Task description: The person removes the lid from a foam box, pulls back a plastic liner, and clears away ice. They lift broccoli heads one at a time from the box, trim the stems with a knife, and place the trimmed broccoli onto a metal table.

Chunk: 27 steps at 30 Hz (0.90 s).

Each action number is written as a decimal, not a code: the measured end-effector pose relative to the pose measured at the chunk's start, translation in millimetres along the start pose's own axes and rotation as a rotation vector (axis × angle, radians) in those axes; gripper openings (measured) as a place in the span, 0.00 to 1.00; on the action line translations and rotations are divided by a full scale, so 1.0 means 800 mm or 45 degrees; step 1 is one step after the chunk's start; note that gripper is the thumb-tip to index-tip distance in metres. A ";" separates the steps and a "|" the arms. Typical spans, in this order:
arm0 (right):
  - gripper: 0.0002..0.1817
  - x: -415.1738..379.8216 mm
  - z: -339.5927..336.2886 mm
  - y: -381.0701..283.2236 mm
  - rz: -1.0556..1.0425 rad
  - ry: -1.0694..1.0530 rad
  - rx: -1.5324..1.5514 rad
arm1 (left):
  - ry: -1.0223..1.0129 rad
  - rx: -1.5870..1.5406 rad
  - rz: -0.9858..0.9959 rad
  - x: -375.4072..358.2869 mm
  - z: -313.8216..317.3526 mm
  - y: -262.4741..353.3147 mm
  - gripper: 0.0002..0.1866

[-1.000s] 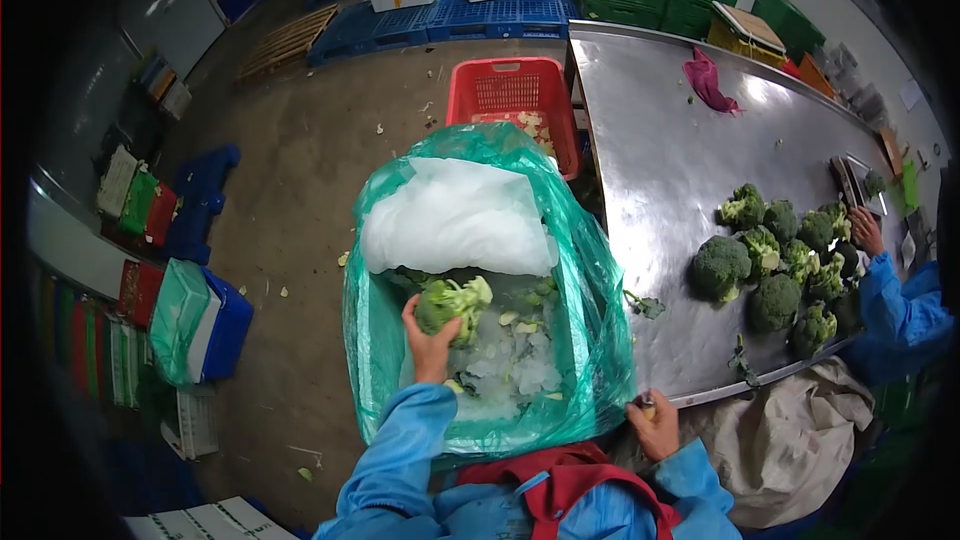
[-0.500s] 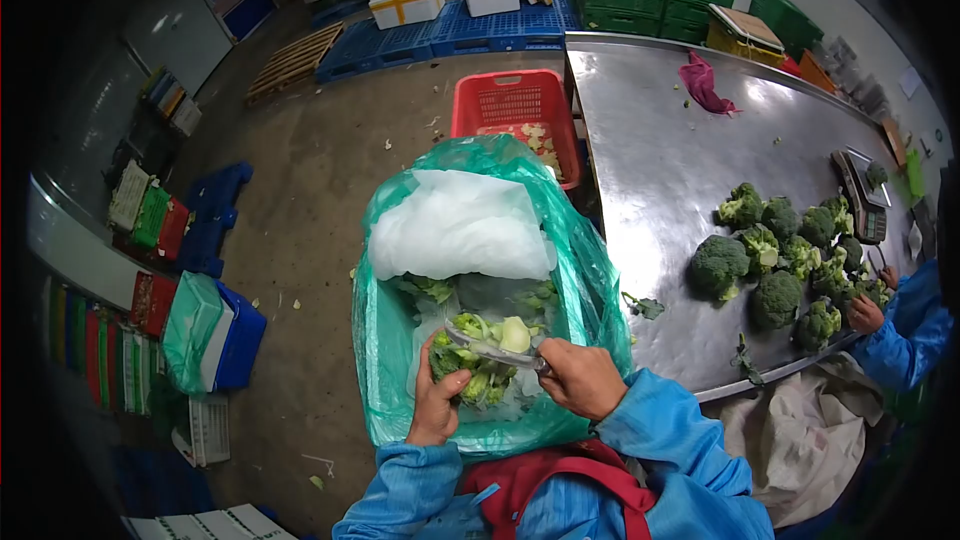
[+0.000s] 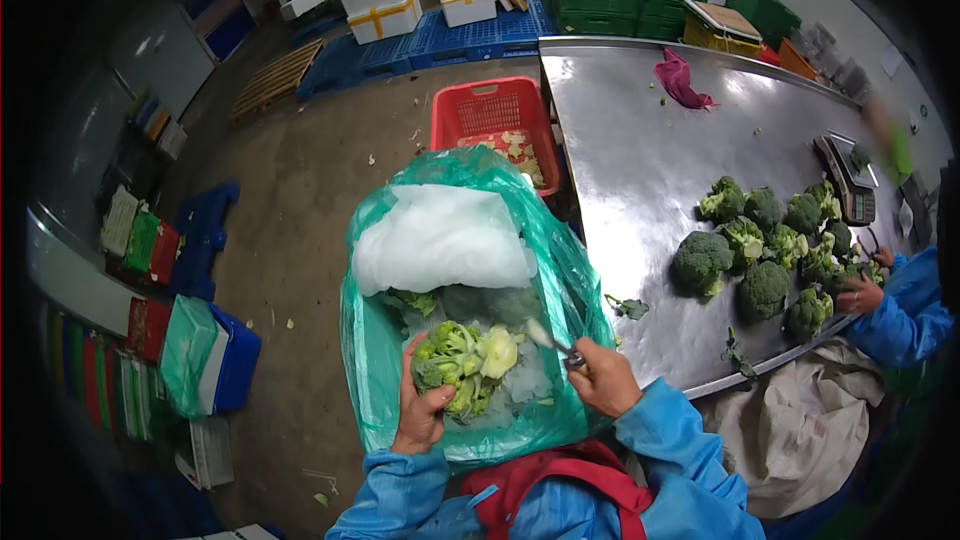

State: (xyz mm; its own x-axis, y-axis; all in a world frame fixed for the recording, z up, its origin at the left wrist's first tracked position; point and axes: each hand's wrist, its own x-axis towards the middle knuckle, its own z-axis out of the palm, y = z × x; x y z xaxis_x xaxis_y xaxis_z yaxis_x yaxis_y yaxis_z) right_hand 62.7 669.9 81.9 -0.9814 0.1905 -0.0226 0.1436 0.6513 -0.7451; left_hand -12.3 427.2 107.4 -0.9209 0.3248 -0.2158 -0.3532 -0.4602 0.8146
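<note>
My left hand [image 3: 420, 415] is wrapped around a broccoli head [image 3: 448, 360], its pale cut stem facing right. In my right hand [image 3: 606, 382] is a knife [image 3: 543, 335] with a light blade, held just right of the stem and apart from it. Both hands are over a box lined with a green plastic bag [image 3: 362, 380]. Crushed ice [image 3: 525, 380] lies inside, and more green florets [image 3: 415, 300] show partly under a folded white sheet [image 3: 440, 240] at the far end.
On the steel table [image 3: 630, 160] to the right are several broccoli heads [image 3: 703, 260], a scale [image 3: 850, 185] and a pink cloth [image 3: 682, 80]. A co-worker's hand [image 3: 860, 295] reaches in there. A red crate [image 3: 490, 115] with trimmings stands beyond the box.
The knife has moved right, away from the broccoli stem it lay across. My left hand has turned the broccoli so more of its stem side shows. The view has shifted slightly.
</note>
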 end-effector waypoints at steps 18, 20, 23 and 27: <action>0.21 0.020 -0.045 -0.014 0.495 -0.404 1.377 | -0.301 1.428 0.646 0.031 0.070 -0.011 0.52; 0.20 0.020 -0.028 0.021 0.574 -0.225 1.701 | -0.448 1.543 0.803 0.029 0.096 -0.005 0.56; 0.19 -0.007 -0.012 0.097 0.550 -0.081 2.131 | -0.697 0.892 0.447 0.030 0.116 -0.014 0.60; 0.21 -0.035 -0.058 0.124 0.509 0.073 2.502 | -0.629 0.843 0.175 0.057 0.110 -0.048 0.47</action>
State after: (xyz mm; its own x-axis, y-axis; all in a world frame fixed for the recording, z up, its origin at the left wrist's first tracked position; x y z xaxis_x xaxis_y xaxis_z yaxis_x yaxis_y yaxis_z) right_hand 110.1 763.7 39.5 -0.9252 0.1380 -0.3535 -0.0359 -0.9592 -0.2805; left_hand -26.5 532.7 113.9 -0.7160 0.6968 0.0437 0.0692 0.0086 0.9976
